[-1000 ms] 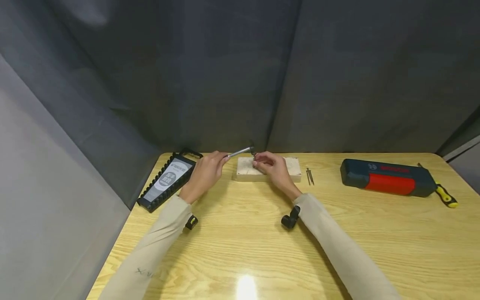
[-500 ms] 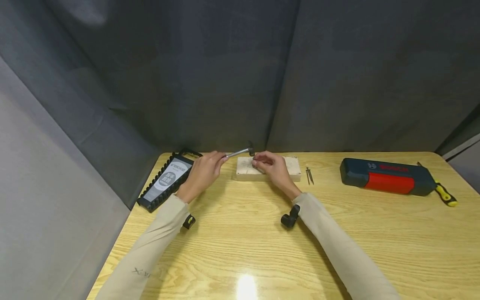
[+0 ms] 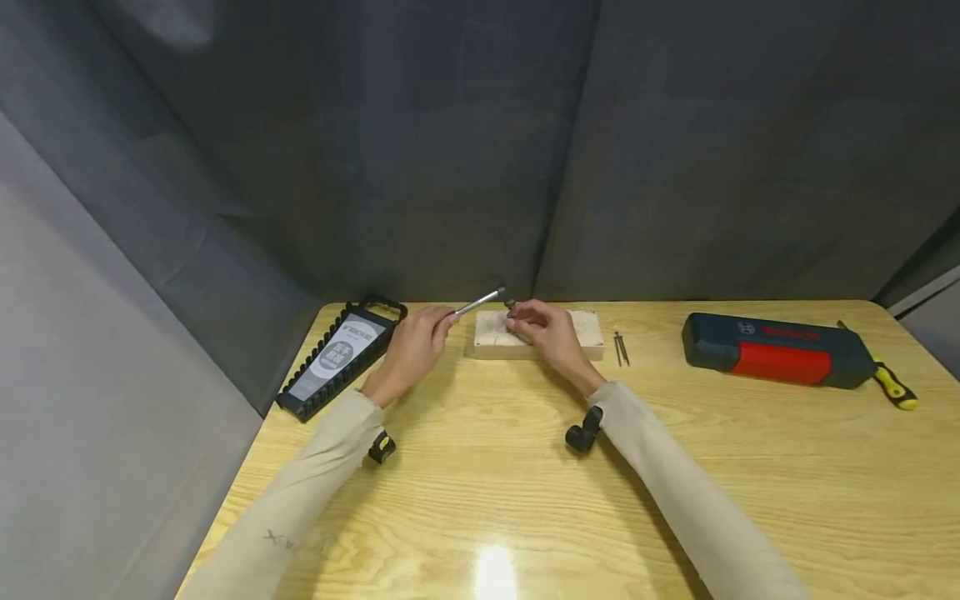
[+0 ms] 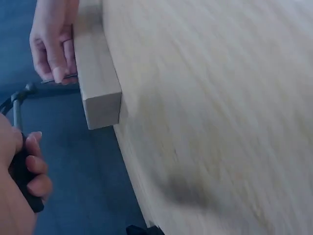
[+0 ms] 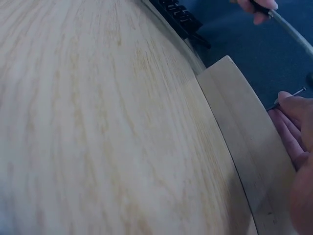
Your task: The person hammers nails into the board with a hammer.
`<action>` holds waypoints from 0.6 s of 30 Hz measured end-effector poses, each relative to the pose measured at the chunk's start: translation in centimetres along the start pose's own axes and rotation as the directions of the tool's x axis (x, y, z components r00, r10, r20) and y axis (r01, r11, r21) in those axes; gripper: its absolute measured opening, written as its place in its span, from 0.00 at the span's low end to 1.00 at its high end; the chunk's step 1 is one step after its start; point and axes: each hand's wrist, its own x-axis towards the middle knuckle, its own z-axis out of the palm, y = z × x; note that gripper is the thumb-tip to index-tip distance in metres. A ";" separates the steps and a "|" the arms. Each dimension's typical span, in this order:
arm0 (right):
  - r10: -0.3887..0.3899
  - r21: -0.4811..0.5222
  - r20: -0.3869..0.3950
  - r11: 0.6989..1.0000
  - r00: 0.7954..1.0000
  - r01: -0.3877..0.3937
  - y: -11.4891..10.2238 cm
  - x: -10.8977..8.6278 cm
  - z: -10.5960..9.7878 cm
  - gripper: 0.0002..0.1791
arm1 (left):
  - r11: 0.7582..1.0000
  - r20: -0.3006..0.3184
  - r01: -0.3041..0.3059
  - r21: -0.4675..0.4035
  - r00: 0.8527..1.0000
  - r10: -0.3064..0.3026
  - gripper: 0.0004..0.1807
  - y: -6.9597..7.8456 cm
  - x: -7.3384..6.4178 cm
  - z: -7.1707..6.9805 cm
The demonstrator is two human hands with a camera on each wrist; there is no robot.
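Observation:
My left hand (image 3: 415,342) grips a small hammer (image 3: 477,302) by its dark handle, the metal shaft angled up to the right. In the left wrist view the hammer head (image 4: 24,92) is apart from the nail. My right hand (image 3: 549,335) pinches a nail (image 5: 298,92) between thumb and fingers, standing on the top of a pale wooden block (image 3: 497,352). The nail's head sticks out above the fingertips. Its lower end is mostly hidden by the fingers in the head view.
Two loose nails (image 3: 622,348) lie right of the block. A dark case with a red panel (image 3: 780,364) sits farther right, a yellow-and-black handled tool (image 3: 892,387) beside it. A black slotted rack (image 3: 337,358) lies left of my left hand. A dark curtain (image 3: 450,167) hangs behind the table.
The hammer head dipped toward the nail half a second ago and is now raised again, up and away from it. My right hand has stayed at the nail on the block.

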 end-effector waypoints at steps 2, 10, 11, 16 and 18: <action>-0.006 -0.009 -0.005 1.000 1.000 0.006 0.0 0.0 -0.1 0.10 | 1.000 0.029 0.007 0.026 1.000 -0.007 0.12 -0.3 -0.2 0.2; -0.005 -0.021 -0.007 1.000 1.000 0.005 0.3 0.0 -0.1 0.09 | 1.000 0.004 -0.017 0.016 1.000 0.017 0.12 -0.6 -0.3 0.2; -0.003 -0.019 -0.005 1.000 1.000 0.003 0.3 0.0 -0.1 0.09 | 1.000 0.015 -0.017 0.020 1.000 0.017 0.12 -0.7 -0.3 0.3; 0.003 -0.010 -0.012 1.000 1.000 -0.004 0.1 0.0 0.0 0.10 | 0.999 0.061 -0.029 0.034 0.998 0.027 0.12 -0.7 -0.5 0.6; 0.005 -0.010 -0.014 1.000 1.000 -0.005 0.1 0.1 0.0 0.11 | 0.998 0.058 -0.046 0.044 0.997 0.044 0.12 -0.6 -0.3 0.6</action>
